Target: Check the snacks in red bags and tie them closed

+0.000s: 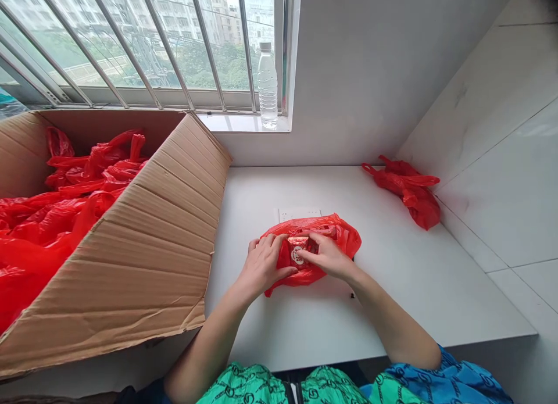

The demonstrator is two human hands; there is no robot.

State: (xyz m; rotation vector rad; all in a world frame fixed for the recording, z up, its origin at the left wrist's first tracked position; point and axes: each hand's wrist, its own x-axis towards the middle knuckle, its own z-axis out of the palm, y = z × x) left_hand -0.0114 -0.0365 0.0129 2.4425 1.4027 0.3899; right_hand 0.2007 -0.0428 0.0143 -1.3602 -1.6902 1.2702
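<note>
On the white table lies a red plastic bag (344, 236), spread flat and wrinkled. A small red box or packet (299, 254) with a pale round picture sits on top of it. My left hand (265, 263) grips the packet's left side, fingertips at its upper corner and thumb near the lower edge. From the right, my right hand (328, 255) holds it too, with the thumb across its front and the fingers at the upper edge. Another red item (329, 231) shows on the bag just behind the packet; what it is, I cannot tell.
A large open cardboard box (174, 235) full of red plastic bags (65, 212) stands at the left. A tied red bag (407, 189) lies at the back right by the tiled wall. A clear water bottle (267, 90) stands on the sill of the barred window. Behind the bag lies white paper (299, 214).
</note>
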